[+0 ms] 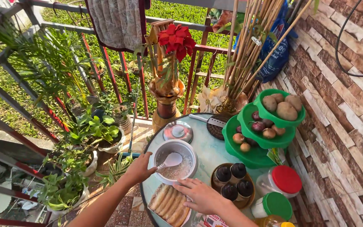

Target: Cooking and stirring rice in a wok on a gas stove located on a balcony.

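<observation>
My left hand [140, 168] grips the handle of a white scoop [171, 160], whose bowl rests in pale grains inside a white round pot [175, 161] on a round glass table [210, 153]. My right hand [200, 195] lies flat at the pot's near rim, fingers spread, partly over a tray of long yellowish rolls [169, 202]. It holds nothing that I can see.
A metal lid [177, 131] lies behind the pot. A green three-tier stand [259, 130] with potatoes and onions stands at right. Dark-capped bottles in a brown basket [232, 183], red- and green-lidded jars [281, 180], a knife [210, 120], potted plants [85, 138] and a red railing [110, 71] surround.
</observation>
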